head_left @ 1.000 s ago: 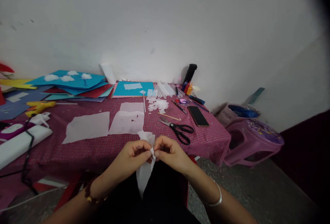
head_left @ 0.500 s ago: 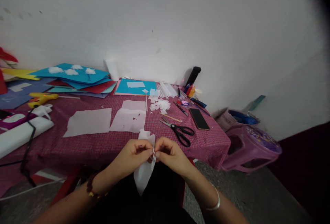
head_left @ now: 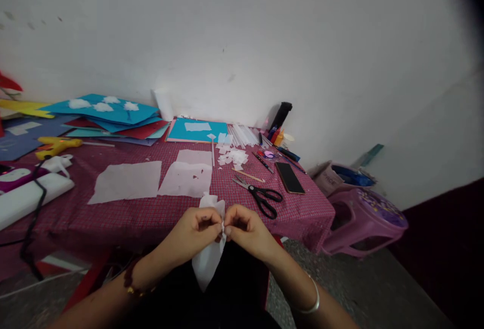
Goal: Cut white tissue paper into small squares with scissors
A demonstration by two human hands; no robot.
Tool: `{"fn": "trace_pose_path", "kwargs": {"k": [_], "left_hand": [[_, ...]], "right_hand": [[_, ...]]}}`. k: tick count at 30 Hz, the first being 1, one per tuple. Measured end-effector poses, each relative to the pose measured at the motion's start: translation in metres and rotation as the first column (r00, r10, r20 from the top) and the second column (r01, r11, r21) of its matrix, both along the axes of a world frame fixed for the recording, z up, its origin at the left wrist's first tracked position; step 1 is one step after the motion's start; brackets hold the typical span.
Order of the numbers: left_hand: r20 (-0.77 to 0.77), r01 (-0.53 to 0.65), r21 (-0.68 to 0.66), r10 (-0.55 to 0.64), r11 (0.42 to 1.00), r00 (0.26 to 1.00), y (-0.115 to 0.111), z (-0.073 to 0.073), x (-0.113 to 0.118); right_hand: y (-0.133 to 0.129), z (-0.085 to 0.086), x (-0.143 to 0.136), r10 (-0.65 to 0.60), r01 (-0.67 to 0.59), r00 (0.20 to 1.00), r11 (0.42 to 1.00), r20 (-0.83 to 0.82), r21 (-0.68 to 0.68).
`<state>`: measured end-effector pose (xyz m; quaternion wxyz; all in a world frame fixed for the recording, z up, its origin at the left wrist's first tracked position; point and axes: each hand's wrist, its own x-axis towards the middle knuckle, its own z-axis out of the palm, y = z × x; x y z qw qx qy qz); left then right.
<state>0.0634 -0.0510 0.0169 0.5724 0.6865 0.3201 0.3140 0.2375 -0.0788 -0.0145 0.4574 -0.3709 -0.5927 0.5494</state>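
A thin white sheet of tissue paper (head_left: 207, 264) hangs from my fingers in front of the table edge, its lower end tapering to a point. My left hand (head_left: 201, 230) pinches the sheet near its right edge. Thumb to finger, my right hand (head_left: 245, 228) grips the same edge right beside it, where the paper looks crumpled. Just beyond my right hand lie black-handled scissors (head_left: 260, 195), blades pointing left. Flat white paper sheets (head_left: 126, 181) rest on the checked cloth beyond my left hand.
Small paper pieces (head_left: 232, 156), a thin stick (head_left: 248, 175) and a phone (head_left: 290, 177) lie on the table. At left are a yellow glue gun (head_left: 57, 146), a white power strip (head_left: 36, 200) and stacked coloured sheets (head_left: 102, 112). A pink stool (head_left: 363, 223) stands right of the table.
Both hands keep their pinch on the tissue paper and stay close together. The whole view has shifted slightly, so the table things appear a little further left.
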Motion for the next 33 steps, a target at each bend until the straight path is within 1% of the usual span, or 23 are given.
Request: {"fn": "trace_pose_path", "kwargs": {"k": [4, 7, 12, 16, 18, 21, 24, 26, 29, 33], "left_hand": [[-0.036, -0.019, 0.027, 0.019, 0.999, 0.999, 0.0, -0.003, 0.0], [-0.055, -0.046, 0.08, 0.05, 0.996, 0.997, -0.001, -0.005, 0.0], [-0.103, -0.101, 0.236, 0.128, 0.967, 0.986, -0.001, -0.01, 0.001], [-0.126, -0.096, 0.368, 0.152, 0.925, 0.98, -0.001, -0.013, 0.002], [-0.132, -0.092, 0.404, 0.158, 0.91, 0.979, -0.001, -0.015, 0.003], [-0.133, -0.088, 0.388, 0.15, 0.917, 0.98, -0.001, -0.015, 0.003], [-0.112, -0.089, 0.3, 0.128, 0.95, 0.985, 0.0, -0.015, 0.003], [-0.1, -0.089, 0.235, 0.115, 0.968, 0.988, 0.0, -0.014, 0.003], [-0.097, -0.083, 0.181, 0.102, 0.98, 0.99, 0.0, -0.013, 0.003], [-0.1, -0.09, 0.169, 0.107, 0.982, 0.989, 0.0, -0.012, 0.004]], "right_hand": [[0.0, 0.0, 0.0, -0.002, 0.003, 1.0, 1.0, 0.015, -0.019], [0.0, 0.005, 0.0, -0.005, 0.006, 0.999, 1.0, 0.033, -0.028], [-0.004, 0.014, -0.001, -0.048, 0.048, 0.99, 0.999, 0.136, 0.004], [-0.006, 0.015, -0.004, -0.13, 0.12, 0.961, 0.991, 0.246, 0.056], [-0.006, 0.014, -0.004, -0.153, 0.139, 0.953, 0.988, 0.262, 0.07], [-0.003, 0.013, -0.004, -0.123, 0.121, 0.97, 0.992, 0.21, 0.023], [-0.001, 0.011, -0.003, -0.08, 0.091, 0.988, 0.993, 0.129, -0.081], [0.001, 0.01, -0.003, -0.08, 0.092, 0.992, 0.988, 0.099, -0.121], [0.002, 0.009, -0.002, -0.086, 0.097, 0.993, 0.986, 0.08, -0.133], [0.001, 0.011, -0.001, -0.073, 0.083, 0.994, 0.987, 0.077, -0.137]]}}
